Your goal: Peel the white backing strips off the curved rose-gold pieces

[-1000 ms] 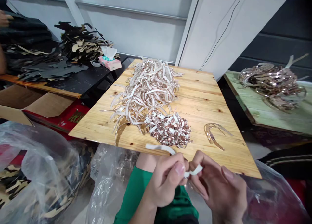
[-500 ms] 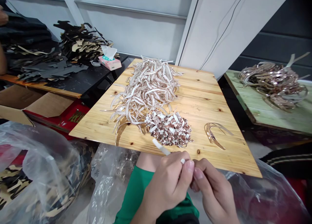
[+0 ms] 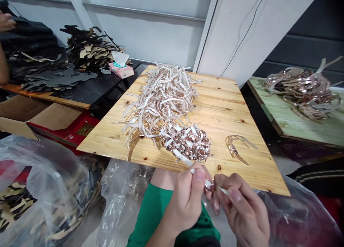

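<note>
Right now a narrow pale strip (image 3: 182,157) lies between the hands, its long axis on a slant. Its free end reaches ahead and to the left of the left hand (image 3: 185,200), and its other end runs across toward the right hand (image 3: 242,211). The left hand is nearer to the free length, its thumb and fingers pressed together in a firm pinch on the strip. The right hand is curled just beside it, thumb and forefinger closed on the thin far end, with a short shiny stretch of strip showing between the two hands.

Seen from above, the free end overlaps a small heap of short clippings (image 3: 185,141) straight ahead of the left hand; whether it touches them is hard to tell. Both hands sit at the near edge of a pine board (image 3: 228,107). Farther ahead and left of the hands lies a large heap of long pale strips (image 3: 161,100), while a small curl of strips (image 3: 236,148) lies ahead of the right hand. A green sleeve (image 3: 153,214) covers the left forearm, and a co-worker's hand (image 3: 5,23) rests far off to the left.
</note>
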### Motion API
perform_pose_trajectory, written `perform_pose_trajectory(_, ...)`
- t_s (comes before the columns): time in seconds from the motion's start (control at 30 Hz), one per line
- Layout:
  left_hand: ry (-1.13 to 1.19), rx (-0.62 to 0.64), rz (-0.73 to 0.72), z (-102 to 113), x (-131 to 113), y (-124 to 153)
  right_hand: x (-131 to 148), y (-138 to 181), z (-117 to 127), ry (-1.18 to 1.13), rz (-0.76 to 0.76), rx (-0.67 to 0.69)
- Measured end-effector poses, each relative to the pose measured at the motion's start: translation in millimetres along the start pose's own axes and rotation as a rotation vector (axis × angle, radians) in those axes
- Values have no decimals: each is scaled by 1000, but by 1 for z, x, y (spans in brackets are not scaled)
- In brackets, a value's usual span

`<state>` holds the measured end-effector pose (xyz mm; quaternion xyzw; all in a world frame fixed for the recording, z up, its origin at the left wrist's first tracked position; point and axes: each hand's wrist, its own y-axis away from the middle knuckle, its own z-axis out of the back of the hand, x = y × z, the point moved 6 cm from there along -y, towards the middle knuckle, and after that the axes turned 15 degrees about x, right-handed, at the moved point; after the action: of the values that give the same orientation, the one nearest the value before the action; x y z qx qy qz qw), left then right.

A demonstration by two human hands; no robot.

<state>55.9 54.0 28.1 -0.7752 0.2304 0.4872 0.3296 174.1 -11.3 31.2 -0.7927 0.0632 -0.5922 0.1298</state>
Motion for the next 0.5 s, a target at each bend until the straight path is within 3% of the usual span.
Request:
perform_pose_trajectory(0.1,53,-97,-21,8,-4,0,11,-5,3,-68,89,-9)
perform_pose_trajectory(0.17,74,-122,-29,12,-6,0,15,-6,6,5,130,-35)
perform_pose_trajectory(0.37,110,-35,-123,9,-5,3,19,5,30,602,197,-376)
perform_pose_trajectory(0.5,266,-51,-316,9,-18,3,2,-14,38,796,134,-339)
